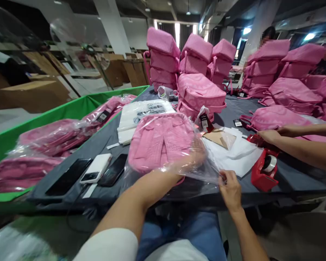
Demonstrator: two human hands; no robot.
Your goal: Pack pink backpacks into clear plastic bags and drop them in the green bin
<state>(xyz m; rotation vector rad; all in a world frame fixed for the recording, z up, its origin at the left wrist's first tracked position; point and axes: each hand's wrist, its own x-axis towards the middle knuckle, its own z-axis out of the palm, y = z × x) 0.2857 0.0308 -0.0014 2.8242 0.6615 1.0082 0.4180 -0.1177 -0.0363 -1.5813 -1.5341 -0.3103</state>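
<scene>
The pink backpack (163,141) lies at your twelve o'clock, covered by a clear plastic bag (206,174). Your right hand (229,188) pinches the bag's edge at the backpack's four o'clock; your left hand (197,150), under film at three, is too veiled to tell its grip. Expect soft, light padding and slippery, tearable film; grasp the backpack's sides.

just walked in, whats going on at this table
A person has a pink backpack in a clear plastic bag. Their left hand is inside the bag, by the backpack's side, while the fingers of the right hand pinch the bag's edge. Plastic-wrapped pink items lie in a green bin at left; stacked pink bags stand behind. A co-worker's hand is near a red tape dispenser.
</scene>
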